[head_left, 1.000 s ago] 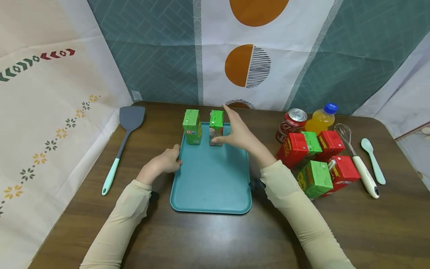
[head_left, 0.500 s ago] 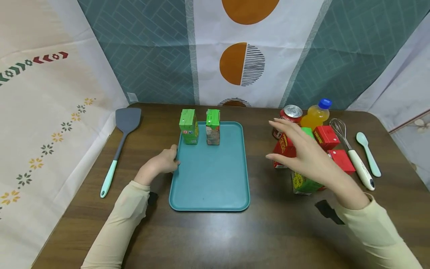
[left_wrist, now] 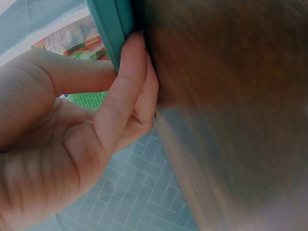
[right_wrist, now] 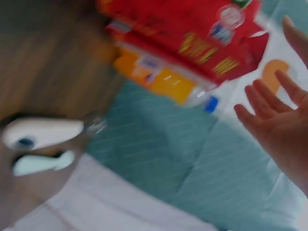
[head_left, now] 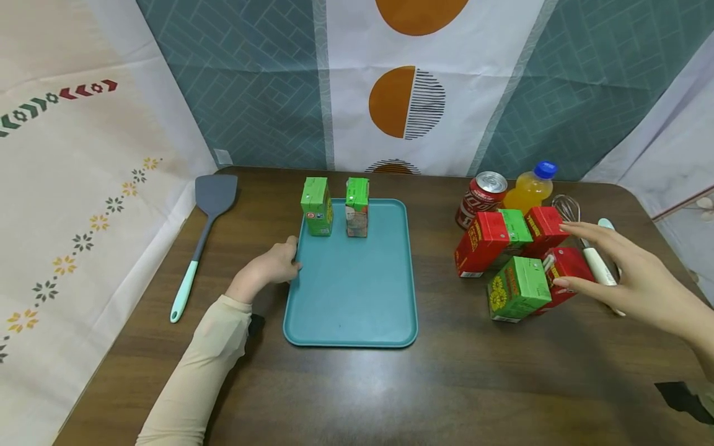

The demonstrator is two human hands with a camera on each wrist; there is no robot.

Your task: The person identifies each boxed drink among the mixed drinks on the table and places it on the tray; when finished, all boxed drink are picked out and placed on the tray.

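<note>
My left hand (head_left: 271,265) pinches the left rim of a teal tray (head_left: 351,291), thumb against the rim and fingers on its outer side in the left wrist view. Two green drink cartons, one at the far left corner (head_left: 317,207) and one beside it (head_left: 357,207), stand upright at the tray's far end. On the right, my right hand (head_left: 630,272) hovers with spread fingers beside a red carton (head_left: 569,272); nothing is held. A green carton (head_left: 519,291) touches that red one. Behind them are another red carton (head_left: 482,241), a green one (head_left: 515,229) and a further red one (head_left: 543,229).
A soda can (head_left: 482,198) and an orange drink bottle (head_left: 528,189) stand behind the cartons. The whisk (head_left: 597,263) and a mint spoon (right_wrist: 43,162) lie at the right, partly hidden by my hand in the head view. A spatula (head_left: 203,235) lies left of the tray.
My right hand has left the green carton on the tray and swung right, over to the group of cartons. The left hand stays at the tray's rim.
</note>
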